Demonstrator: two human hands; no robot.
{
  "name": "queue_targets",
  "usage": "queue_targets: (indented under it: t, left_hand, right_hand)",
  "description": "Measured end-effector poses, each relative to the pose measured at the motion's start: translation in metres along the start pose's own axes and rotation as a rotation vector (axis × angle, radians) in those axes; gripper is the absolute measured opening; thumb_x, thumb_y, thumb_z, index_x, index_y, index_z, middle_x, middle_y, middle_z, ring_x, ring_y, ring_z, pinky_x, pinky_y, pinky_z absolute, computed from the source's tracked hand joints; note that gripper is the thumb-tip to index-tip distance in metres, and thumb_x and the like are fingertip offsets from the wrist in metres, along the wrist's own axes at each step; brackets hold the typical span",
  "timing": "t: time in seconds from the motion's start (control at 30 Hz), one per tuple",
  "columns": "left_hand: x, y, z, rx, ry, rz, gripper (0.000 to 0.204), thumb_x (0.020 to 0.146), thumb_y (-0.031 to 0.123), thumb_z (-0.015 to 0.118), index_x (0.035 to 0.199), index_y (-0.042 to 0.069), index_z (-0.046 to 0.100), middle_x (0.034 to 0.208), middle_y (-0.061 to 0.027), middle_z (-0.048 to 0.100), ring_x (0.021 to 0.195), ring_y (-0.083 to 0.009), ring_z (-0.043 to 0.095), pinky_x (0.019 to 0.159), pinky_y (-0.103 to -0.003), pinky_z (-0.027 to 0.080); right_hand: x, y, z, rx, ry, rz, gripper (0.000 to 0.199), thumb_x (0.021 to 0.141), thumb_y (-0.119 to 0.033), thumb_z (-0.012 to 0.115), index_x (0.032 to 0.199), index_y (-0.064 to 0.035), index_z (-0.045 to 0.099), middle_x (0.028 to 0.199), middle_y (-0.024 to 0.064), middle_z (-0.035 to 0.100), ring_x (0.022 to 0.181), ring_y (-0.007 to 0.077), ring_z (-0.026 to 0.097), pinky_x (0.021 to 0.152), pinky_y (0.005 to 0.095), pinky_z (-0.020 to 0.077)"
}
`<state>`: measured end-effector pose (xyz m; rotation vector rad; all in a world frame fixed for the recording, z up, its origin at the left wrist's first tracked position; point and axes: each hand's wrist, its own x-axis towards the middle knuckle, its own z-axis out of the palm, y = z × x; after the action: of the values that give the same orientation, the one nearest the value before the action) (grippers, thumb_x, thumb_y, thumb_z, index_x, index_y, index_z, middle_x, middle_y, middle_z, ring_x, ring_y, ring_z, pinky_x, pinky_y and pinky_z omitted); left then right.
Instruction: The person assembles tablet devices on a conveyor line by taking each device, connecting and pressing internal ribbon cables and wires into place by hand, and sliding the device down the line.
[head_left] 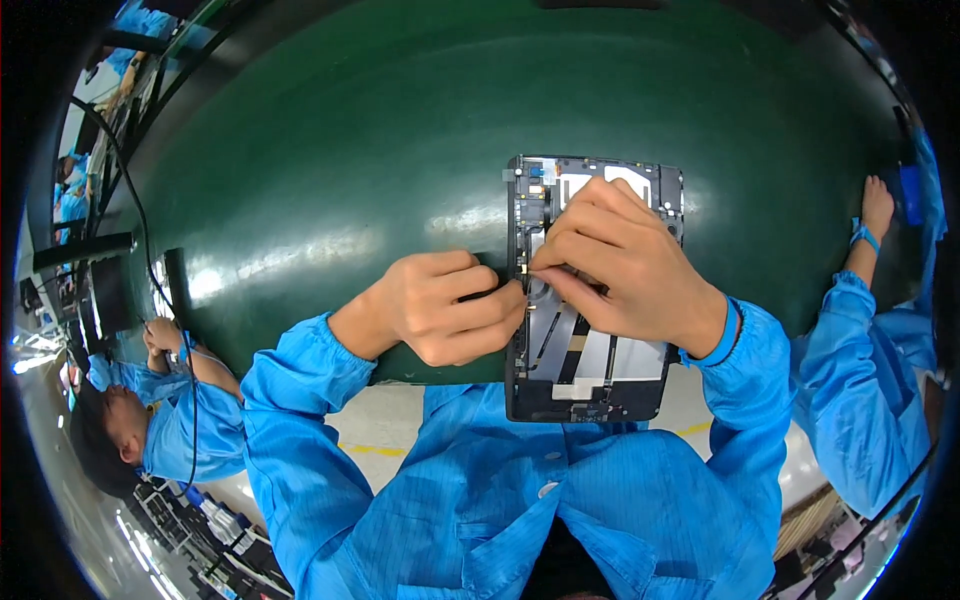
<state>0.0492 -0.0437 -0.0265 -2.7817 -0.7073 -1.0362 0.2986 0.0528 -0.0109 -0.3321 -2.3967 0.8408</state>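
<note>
An opened tablet (640,400) with its inner parts bare lies at the near edge of the green table, its lower end sticking out past that edge. Silver-grey panels, black frame and small connectors show inside it. My right hand (635,265) reaches over the tablet, thumb and forefinger pinched at a small light-coloured piece on its left side; whether they grip it is too small to tell. My left hand (445,308) is curled, its fingertips against the tablet's left edge. What its fingers hold, if anything, is hidden.
The green table (400,130) spreads out ahead and to the left. A black cable (130,180) hangs at the left. One co-worker in blue (195,410) sits at the left; another co-worker's arm (860,265) rests at the right table edge.
</note>
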Motion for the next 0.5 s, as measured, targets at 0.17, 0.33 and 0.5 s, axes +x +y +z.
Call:
queue_targets:
  t: [0.17, 0.33, 0.5]
  left_hand:
    - [-0.0010, -0.0009, -0.0009, -0.007, -0.015, 0.010, 0.019, 0.075, 0.013, 0.078, 0.092, 0.004, 0.078, 0.100, -0.0087, 0.078, 0.070, -0.0152, 0.063, 0.058, -0.026, 0.048]
    - [0.0005, -0.0007, -0.0011, -0.023, -0.033, 0.004, 0.019, 0.076, 0.013, 0.078, 0.092, 0.003, 0.079, 0.101, -0.0088, 0.078, 0.070, -0.0151, 0.063, 0.058, -0.026, 0.049]
    - [0.0011, -0.0017, -0.0011, -0.025, -0.042, 0.042, 0.021, 0.073, 0.014, 0.078, 0.091, 0.003, 0.077, 0.099, -0.0073, 0.075, 0.070, -0.0152, 0.062, 0.057, -0.026, 0.047]
  right_hand:
    - [-0.0031, 0.0008, -0.0010, 0.003, -0.047, 0.011, 0.017, 0.086, -0.009, 0.084, 0.100, -0.0090, 0.074, 0.099, 0.0053, 0.064, 0.103, 0.0279, 0.061, 0.085, 0.0421, 0.0477]
    - [-0.0013, 0.0026, -0.0014, 0.017, -0.033, 0.005, 0.015, 0.086, -0.009, 0.083, 0.099, -0.0082, 0.075, 0.099, 0.0050, 0.065, 0.102, 0.0274, 0.060, 0.085, 0.0420, 0.0477]
    - [-0.0001, 0.0028, -0.0006, 0.036, -0.029, -0.003, 0.015, 0.086, -0.009, 0.084, 0.098, -0.0077, 0.075, 0.098, 0.0047, 0.066, 0.101, 0.0272, 0.060, 0.084, 0.0416, 0.0474]
